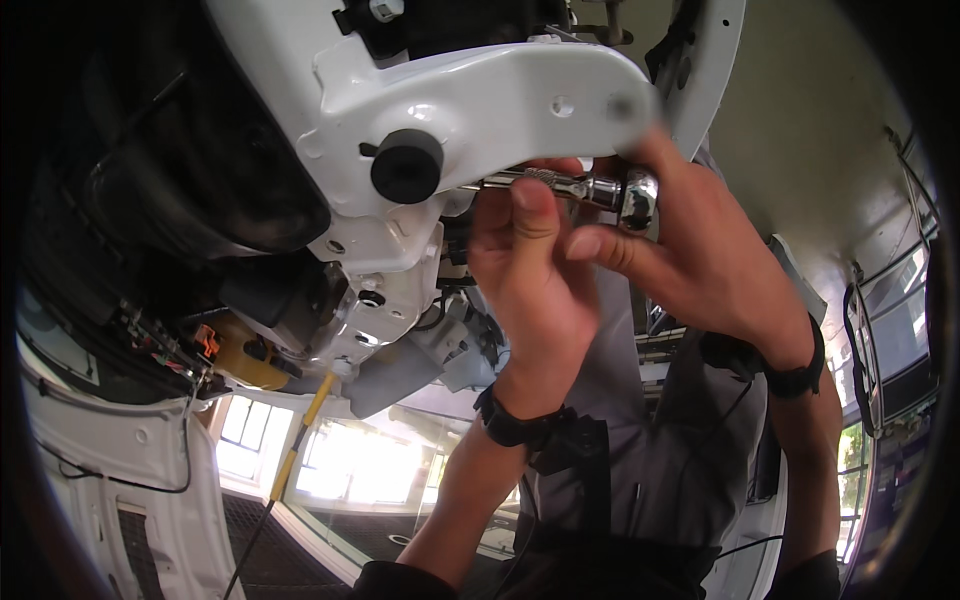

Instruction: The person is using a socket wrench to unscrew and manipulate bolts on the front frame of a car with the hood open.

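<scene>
While a big dark shape point(190, 150) fills the far left, a little orange clip point(207, 342) sits low on that side. Next, a thin yellow rod point(302, 435) slants up to the white parts. Then a fat black knob point(407, 166) sticks out of a long white metal arm point(490, 110). This arm is in the way from above, so the hands seem to have to fit under its edge. The left hand point(540, 285) has its fingers curled round the thin part of a shiny metal tool point(603, 192), thumb on the near side, probably so it lies straight. The tool is nearly flat, just below the arm's edge. The right hand point(715, 265) bends round the tool's fat end, half open, maybe to guide it. Some fingers are hidden, so I cannot tell if they grip it. A black band point(800, 374) circles that wrist.
</scene>
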Motion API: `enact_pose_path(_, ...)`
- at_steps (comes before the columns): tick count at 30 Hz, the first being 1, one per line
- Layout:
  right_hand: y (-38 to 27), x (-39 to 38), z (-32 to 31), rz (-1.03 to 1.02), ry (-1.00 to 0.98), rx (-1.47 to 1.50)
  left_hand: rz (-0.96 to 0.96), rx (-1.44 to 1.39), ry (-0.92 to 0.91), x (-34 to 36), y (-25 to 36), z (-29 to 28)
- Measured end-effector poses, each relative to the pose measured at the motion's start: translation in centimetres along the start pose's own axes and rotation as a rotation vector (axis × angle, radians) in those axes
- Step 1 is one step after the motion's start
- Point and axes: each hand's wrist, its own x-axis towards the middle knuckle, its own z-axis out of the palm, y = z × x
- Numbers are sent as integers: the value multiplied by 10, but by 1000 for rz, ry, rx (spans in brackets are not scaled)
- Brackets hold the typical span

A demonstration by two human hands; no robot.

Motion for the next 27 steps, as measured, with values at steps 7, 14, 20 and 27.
enact_pose_path(7,5,2,0,234,-327,793,-89,-6,100,-2,0,3)
enact_pose_path(14,6,-1,1,-98,45,-110,11,62,43,0,-11,7)
enact_pose_path(20,15,5,3,307,-311,688,-35,40,69,4,1,2)
enact_pose_path(27,17,5,11,-196,122,-55,-59,29,92,-1,-6,-3)
